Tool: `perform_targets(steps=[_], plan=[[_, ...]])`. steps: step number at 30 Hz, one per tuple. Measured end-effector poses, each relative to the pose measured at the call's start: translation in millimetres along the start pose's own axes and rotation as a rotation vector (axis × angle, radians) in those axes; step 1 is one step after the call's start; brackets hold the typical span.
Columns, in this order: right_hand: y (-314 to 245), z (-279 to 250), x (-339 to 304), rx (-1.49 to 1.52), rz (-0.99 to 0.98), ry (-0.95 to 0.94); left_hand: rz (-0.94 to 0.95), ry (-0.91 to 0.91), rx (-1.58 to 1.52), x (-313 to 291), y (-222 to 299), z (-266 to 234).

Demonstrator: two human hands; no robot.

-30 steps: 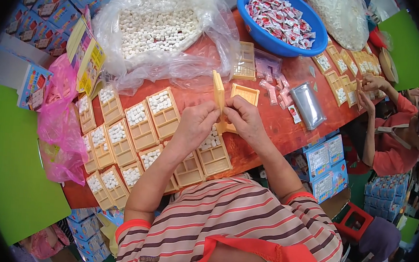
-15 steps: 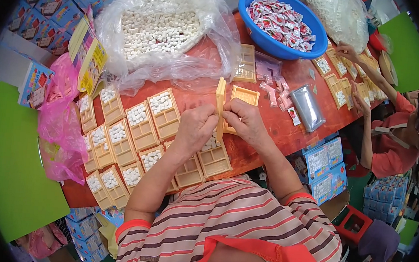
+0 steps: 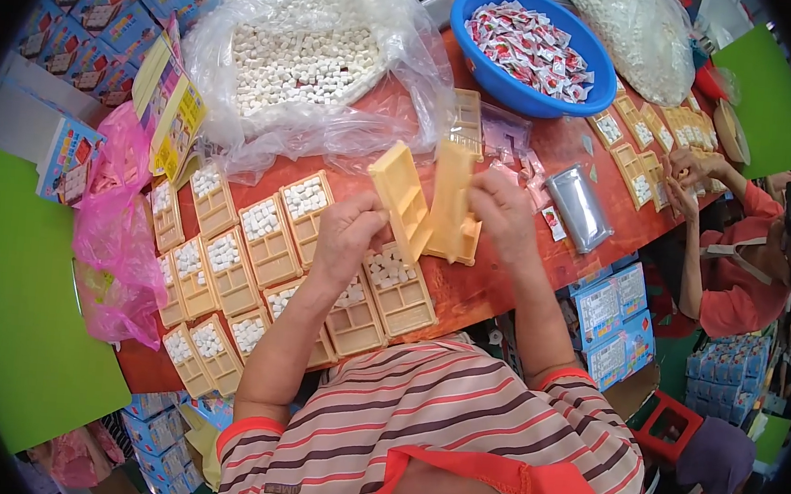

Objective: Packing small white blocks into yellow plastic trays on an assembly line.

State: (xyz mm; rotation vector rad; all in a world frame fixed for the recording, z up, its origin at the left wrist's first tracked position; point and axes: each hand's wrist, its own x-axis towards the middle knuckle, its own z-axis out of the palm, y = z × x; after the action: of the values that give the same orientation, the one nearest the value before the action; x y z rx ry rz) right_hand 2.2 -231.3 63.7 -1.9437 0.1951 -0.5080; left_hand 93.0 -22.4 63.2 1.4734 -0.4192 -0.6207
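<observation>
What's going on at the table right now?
The person's left hand holds an empty tray, tilted, and the right hand has a second tray beside it, blurred. On the red table, mostly to the left, more trays lie in rows, with white pieces in their far compartments. Beyond are an open bag of white pieces and a blue basin of sachets. A co-worker sits at right, hands over other trays.
</observation>
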Motion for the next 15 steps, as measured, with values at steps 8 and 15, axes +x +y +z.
perform_targets(steps=[8, 15], plan=[[-5.1, -57.2, 4.4, 0.188, 0.085, 0.267, -0.064, -0.006, -0.25, 17.8, -10.4, 1.2], [-24.4, -65.0, 0.1, 0.1, -0.037, 0.396, -0.148, -0.041, -0.287, 66.5, -29.8, 36.0]])
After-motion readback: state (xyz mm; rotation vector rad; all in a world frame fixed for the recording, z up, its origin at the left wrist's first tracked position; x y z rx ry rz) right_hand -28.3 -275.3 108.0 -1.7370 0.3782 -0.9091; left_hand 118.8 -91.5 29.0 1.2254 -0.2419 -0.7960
